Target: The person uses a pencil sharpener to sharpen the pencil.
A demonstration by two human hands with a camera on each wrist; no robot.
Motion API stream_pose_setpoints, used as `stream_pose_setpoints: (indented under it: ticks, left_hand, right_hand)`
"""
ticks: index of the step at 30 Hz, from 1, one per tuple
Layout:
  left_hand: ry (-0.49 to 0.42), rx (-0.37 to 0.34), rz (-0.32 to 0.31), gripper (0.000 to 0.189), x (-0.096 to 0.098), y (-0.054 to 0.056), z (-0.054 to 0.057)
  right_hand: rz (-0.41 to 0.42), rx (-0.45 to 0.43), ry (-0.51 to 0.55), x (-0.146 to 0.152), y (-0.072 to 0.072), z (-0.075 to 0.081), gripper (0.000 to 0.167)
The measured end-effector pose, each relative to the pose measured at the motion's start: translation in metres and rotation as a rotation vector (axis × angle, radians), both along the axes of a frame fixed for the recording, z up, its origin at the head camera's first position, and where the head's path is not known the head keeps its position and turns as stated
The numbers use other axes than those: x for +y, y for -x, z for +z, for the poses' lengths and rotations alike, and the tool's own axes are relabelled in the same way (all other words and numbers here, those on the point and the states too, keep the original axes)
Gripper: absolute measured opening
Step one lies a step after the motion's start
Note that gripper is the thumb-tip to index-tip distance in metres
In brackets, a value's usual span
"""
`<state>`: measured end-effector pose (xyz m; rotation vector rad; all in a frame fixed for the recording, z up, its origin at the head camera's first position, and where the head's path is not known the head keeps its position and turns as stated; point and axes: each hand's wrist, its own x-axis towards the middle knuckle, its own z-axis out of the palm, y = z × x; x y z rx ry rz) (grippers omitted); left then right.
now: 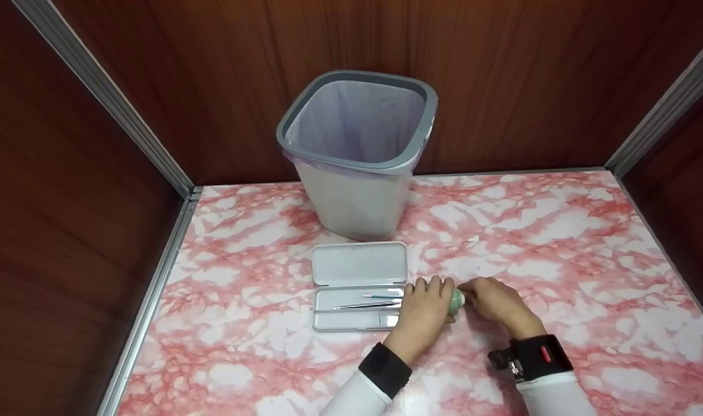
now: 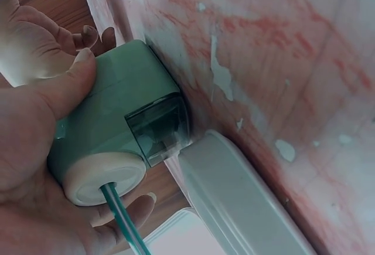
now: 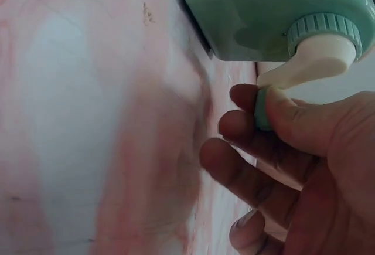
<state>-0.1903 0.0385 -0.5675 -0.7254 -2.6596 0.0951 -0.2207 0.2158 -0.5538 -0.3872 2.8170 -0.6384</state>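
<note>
My left hand [image 1: 423, 312] grips a green pencil sharpener [image 2: 111, 97] round its body, thumb along one side. A teal pencil [image 2: 124, 217] is inserted in the sharpener's cream front ring. On the opposite side, my right hand [image 1: 498, 303] pinches the small green knob [image 3: 263, 111] of the cream crank [image 3: 319, 64] between thumb and fingers. Just left of the left hand lies an open pale pencil case [image 1: 360, 263]. A thin blue pencil [image 1: 377, 296] with a pink end and a dark slender pencil [image 1: 363, 305] overlap its tray in the head view.
A grey bin [image 1: 360, 202] with a purple-tinted liner stands behind the pencil case, near the back wooden wall [image 1: 501, 86]. Wooden side panels with metal edging flank the red-and-white marbled table [image 1: 230, 312].
</note>
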Motion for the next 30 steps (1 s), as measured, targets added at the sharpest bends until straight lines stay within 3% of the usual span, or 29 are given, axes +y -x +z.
stream_pose_setpoints:
  ticks: [10,17,25,30]
  left_hand:
    - [0.026,-0.045,0.040,0.079,0.002,-0.002,0.001]
    - [0.048,-0.113,0.062,0.080,0.005,-0.002,0.004]
    - [0.034,-0.138,0.076,0.078,0.006,-0.002,0.006]
    - [0.035,-0.166,0.099,0.080,0.007,-0.003,0.007]
  right_hand:
    - [0.015,0.040,0.013,-0.001,-0.017,-0.008,0.009]
    - [0.007,0.072,-0.024,-0.005,-0.033,-0.007,0.014]
    - [0.055,0.134,-0.011,-0.005,-0.042,-0.007,0.013]
    - [0.071,0.127,0.012,-0.005,-0.045,-0.006,0.009]
